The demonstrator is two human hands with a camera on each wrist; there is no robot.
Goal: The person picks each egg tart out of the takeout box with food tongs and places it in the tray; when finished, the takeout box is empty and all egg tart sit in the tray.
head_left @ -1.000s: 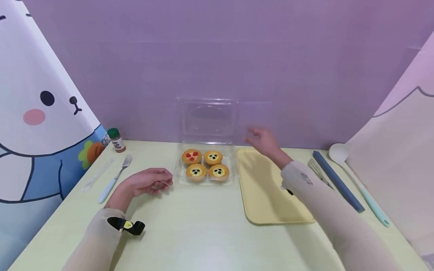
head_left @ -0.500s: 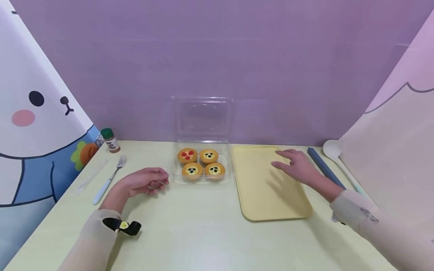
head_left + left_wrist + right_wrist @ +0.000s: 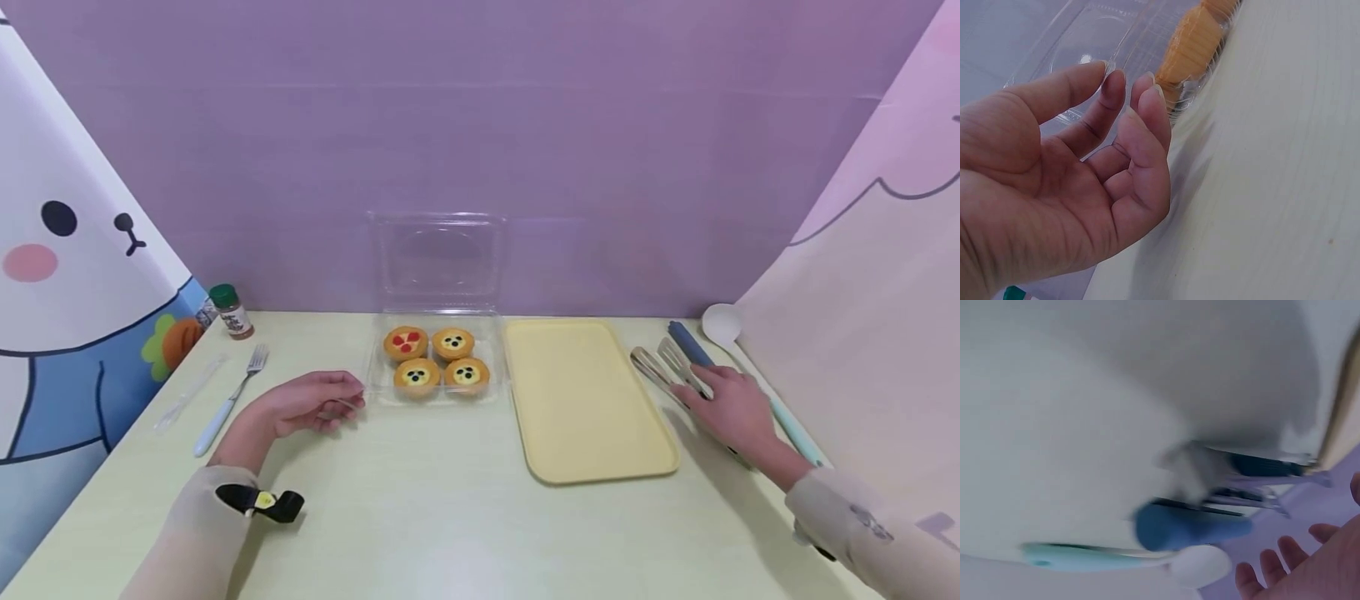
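Observation:
My left hand (image 3: pixel 315 404) hovers at the left side of a clear plastic box (image 3: pixel 498 392), its fingers loosely bent with nothing between them. The box's lid (image 3: pixel 442 258) stands up at the back. Inside sit several small tarts, one red-topped tart (image 3: pixel 406 342) and others with dark dots, such as the near right tart (image 3: pixel 467 377). Over at the right, my right hand (image 3: pixel 731 408) is above metal tongs (image 3: pixel 654 367) with a slotted head, overlapping their handle. In the right wrist view its fingers (image 3: pixel 1291 553) are spread and apart from the tongs (image 3: pixel 1254 481).
A yellow tray (image 3: pixel 588 400) lies between the box and the tongs. Right of the tongs are a blue rod (image 3: pixel 688 343) and a white spoon (image 3: pixel 722 323) with a mint handle. At left stand a green-capped jar (image 3: pixel 232 312), a fork (image 3: pixel 232 404) and a clear wrapped strip (image 3: pixel 187 396).
My right hand has swept from beside the raised lid, across the tray, down to the tongs at the right. My left hand stays by the box. The head view has shifted slightly right.

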